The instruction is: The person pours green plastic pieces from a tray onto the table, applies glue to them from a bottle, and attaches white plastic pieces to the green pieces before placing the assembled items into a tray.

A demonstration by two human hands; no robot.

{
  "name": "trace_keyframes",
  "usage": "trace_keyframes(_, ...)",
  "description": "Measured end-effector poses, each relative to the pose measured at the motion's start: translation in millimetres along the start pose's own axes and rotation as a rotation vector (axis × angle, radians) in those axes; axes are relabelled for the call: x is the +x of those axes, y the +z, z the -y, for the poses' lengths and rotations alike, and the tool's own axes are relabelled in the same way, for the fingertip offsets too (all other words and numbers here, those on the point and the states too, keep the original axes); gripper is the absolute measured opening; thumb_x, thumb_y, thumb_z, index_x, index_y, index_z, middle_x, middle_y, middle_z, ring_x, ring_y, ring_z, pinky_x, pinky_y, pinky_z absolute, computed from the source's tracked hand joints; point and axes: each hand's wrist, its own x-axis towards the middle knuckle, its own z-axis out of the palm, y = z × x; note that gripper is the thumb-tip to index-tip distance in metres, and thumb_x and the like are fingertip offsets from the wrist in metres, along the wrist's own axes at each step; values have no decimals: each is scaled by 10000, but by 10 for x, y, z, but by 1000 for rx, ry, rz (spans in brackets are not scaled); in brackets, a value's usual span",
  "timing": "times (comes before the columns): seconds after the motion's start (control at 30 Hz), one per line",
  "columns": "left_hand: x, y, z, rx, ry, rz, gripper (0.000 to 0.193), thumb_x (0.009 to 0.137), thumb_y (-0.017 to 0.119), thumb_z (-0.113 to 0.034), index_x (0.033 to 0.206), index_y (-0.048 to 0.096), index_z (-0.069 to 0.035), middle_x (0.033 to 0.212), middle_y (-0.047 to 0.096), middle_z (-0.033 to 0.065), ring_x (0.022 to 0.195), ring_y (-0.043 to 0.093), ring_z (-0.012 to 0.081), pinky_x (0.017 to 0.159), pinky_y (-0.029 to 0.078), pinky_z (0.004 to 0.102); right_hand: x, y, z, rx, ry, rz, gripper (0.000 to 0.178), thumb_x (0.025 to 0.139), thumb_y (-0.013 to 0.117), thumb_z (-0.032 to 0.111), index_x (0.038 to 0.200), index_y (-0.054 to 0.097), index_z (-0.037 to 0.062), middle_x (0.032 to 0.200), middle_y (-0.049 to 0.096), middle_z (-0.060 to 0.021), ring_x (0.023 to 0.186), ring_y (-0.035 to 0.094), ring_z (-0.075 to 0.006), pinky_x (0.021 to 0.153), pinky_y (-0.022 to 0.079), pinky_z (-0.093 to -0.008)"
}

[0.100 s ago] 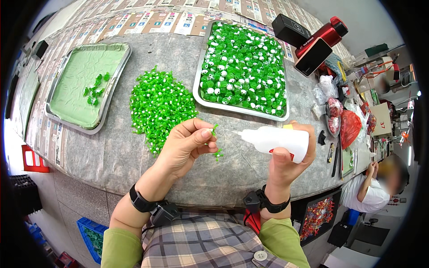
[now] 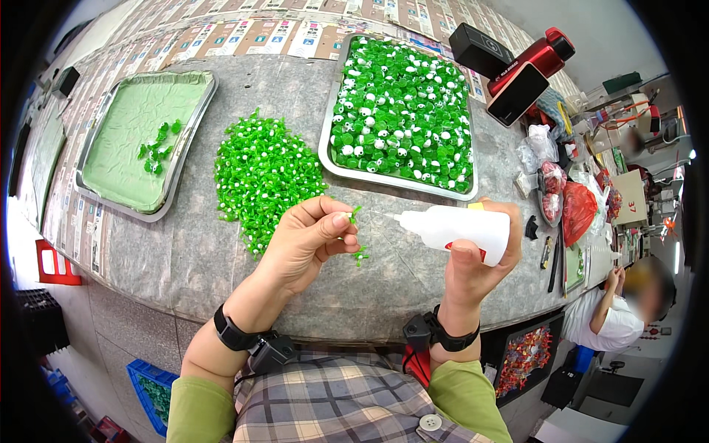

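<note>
My left hand (image 2: pixel 314 236) is closed in a pinch on a small green plastic piece (image 2: pixel 355 215) with a bit of white on it. A second small green piece (image 2: pixel 361 256) shows just beside its lower fingers; whether they hold it or it lies on the table, I cannot tell. In my right hand (image 2: pixel 476 273) is a white squeeze bottle (image 2: pixel 464 230), tipped on its side. Its fine needle tip (image 2: pixel 380 215) points left at the pinched piece, a short gap away. Beyond my left hand lies a heap of small green and white pieces (image 2: pixel 266 173).
A metal tray (image 2: pixel 399 183) full of green pieces with white balls stands ahead. At the left, a green-lined tray (image 2: pixel 118 148) holds several green pieces. A phone (image 2: pixel 517 94), red bottle (image 2: pixel 543 55) and black box (image 2: pixel 480 50) stand far right. Another person (image 2: pixel 605 317) sits at right.
</note>
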Motion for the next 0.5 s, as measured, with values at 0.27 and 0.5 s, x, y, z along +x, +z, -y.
trace_keyframes(0.27,-2,8,-7,-6,-13,1,112,776,592,-116,848,555,-38,731,587,50,637,576,127,604,503,249,-31,3,-35,-8,49,10,435,611,752,325,809,510,22,745,483,-28,629,464,-110,557,374,-221)
trace_keyframes(0.5,-14,49,2,101,115,-52,129,766,598,-83,879,564,-32,762,589,47,687,576,123,645,490,250,-5,-44,-31,-17,-33,3,422,614,748,334,796,517,31,736,484,-19,623,463,-97,554,373,-213)
